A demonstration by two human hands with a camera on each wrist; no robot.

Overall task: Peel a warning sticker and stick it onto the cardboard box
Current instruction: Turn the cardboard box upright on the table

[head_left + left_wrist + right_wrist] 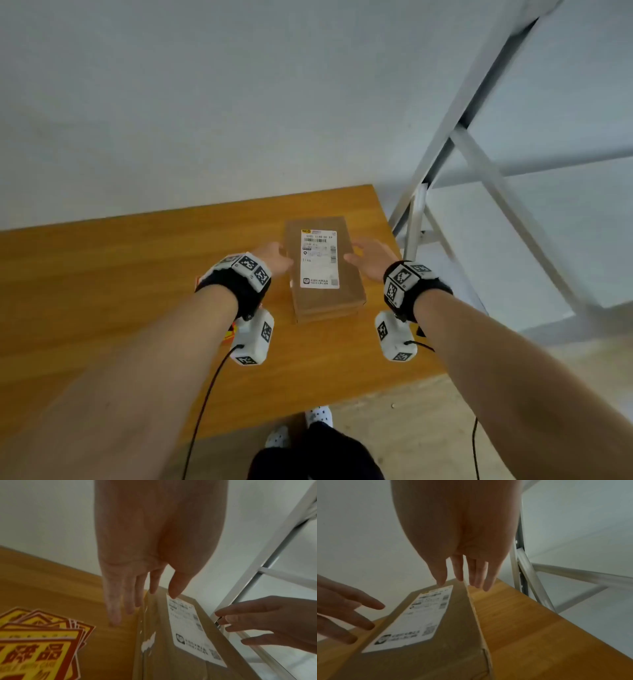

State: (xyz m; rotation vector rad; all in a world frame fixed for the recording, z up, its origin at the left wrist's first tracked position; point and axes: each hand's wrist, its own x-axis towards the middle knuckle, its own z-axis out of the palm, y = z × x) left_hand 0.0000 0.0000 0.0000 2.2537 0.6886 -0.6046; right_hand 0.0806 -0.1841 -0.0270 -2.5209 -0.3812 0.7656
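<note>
Flat, both hands flank rectangular cardboard box.

Cardboard box lies flat on wooden table, white label up. Left hand at box's left edge, right hand at its right edge, fingers relaxed.

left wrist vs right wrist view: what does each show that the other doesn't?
Left wrist only: a fanned stack of red-and-yellow warning stickers lying on the wooden table, left of the box.
Right wrist only: the table's bare right part, running to its edge.
Both: the brown cardboard box with its white shipping label, the left hand and right hand, fingers straight, and the grey metal frame.
</note>
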